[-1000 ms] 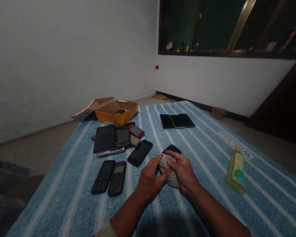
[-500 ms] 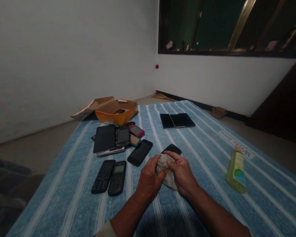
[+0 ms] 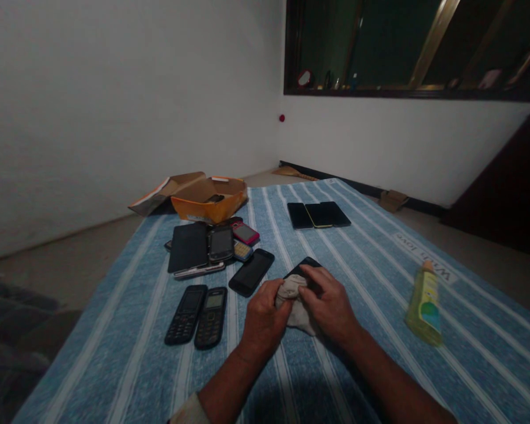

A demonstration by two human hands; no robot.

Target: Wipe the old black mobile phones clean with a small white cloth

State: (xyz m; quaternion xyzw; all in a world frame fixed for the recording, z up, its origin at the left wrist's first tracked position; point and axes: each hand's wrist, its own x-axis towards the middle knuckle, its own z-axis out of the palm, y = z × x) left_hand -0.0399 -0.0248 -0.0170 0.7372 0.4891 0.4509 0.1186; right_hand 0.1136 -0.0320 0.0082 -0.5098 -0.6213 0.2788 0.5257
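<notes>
A crumpled light-grey cloth is bunched between my two hands. My left hand pinches its left side, and my right hand grips it from the right. Just beyond the cloth lies a dark smartphone, its near part hidden behind the cloth and my fingers. Whether the cloth touches that phone I cannot tell. Left of my hands a black smartphone lies flat, and nearer me two keypad phones, one black and one with a pale screen, rest side by side.
Behind them sits a pile with a black tablet-like slab and a pink phone. An open orange cardboard box stands at the far left. Several dark phones lie together at the back. A yellow-green bottle is on the right.
My fingers have shifted on the cloth, which is bunched differently and sits slightly further left. My right fingertips have moved slightly, showing the phone's edge differently. The other objects stay put.
</notes>
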